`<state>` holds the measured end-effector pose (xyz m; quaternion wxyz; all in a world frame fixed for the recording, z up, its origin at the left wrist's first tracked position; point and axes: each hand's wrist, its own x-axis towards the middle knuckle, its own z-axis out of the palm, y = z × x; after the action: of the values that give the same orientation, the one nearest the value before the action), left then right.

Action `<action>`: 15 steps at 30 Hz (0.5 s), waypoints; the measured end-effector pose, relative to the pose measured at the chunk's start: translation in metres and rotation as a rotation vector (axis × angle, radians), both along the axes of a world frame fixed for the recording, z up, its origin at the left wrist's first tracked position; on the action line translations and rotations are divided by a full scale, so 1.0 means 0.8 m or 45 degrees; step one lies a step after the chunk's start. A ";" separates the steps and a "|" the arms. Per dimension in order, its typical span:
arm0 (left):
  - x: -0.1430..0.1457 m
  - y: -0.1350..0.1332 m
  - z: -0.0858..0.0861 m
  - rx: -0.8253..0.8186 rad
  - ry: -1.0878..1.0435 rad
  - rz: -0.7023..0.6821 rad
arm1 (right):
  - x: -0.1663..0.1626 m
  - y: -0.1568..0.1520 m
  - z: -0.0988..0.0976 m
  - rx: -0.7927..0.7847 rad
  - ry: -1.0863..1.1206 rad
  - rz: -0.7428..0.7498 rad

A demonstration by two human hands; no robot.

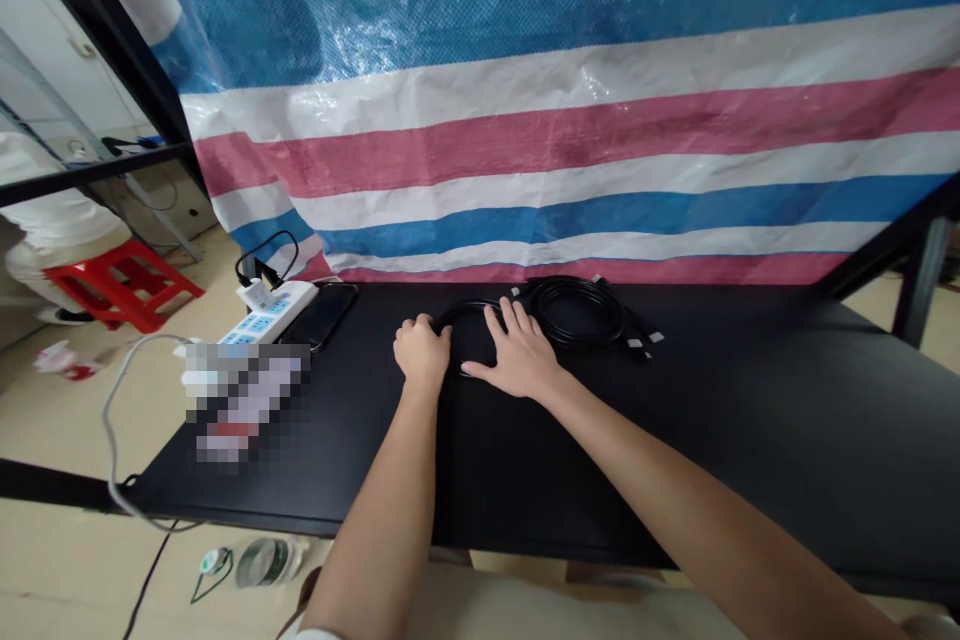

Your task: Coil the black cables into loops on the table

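Observation:
On the black table (750, 420) my left hand (421, 350) is curled closed around a loop of black cable (469, 308). My right hand (517, 355) lies flat on the table with fingers spread, pressing on the same loop. Just beyond my right fingers sits a coiled bundle of black cables (581, 312) with grey plug ends (641, 340) sticking out to the right.
A white power strip (270, 315) with a plugged charger and a dark phone (324, 317) lie at the table's left. A blurred patch covers something near the left edge. A striped tarp (562, 100) hangs behind the table. A red stool (120, 282) stands on the floor at left.

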<state>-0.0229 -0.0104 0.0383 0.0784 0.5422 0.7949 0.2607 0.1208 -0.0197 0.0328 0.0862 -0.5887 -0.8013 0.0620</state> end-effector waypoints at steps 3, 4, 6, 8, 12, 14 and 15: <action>-0.006 0.000 0.005 0.036 -0.069 0.033 | -0.002 0.004 0.003 -0.104 -0.090 0.021; -0.007 -0.001 0.006 0.062 -0.077 0.046 | -0.003 0.006 0.005 -0.112 -0.111 0.023; -0.007 -0.001 0.008 0.132 -0.056 0.062 | -0.006 0.013 0.007 -0.115 -0.133 0.017; -0.006 -0.001 0.009 0.209 -0.015 0.064 | -0.010 0.021 0.008 -0.125 -0.133 -0.005; -0.002 0.000 0.004 0.288 -0.009 0.022 | -0.022 0.037 0.007 -0.093 -0.112 -0.039; -0.001 0.002 0.000 0.264 -0.037 -0.029 | -0.027 0.044 0.006 -0.024 -0.088 -0.022; -0.001 0.002 -0.001 0.244 -0.051 -0.050 | -0.029 0.047 0.005 0.022 -0.072 -0.014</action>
<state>-0.0237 -0.0087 0.0375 0.0471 0.5572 0.7539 0.3448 0.0976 0.0180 0.0367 0.0691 -0.5939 -0.8007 0.0378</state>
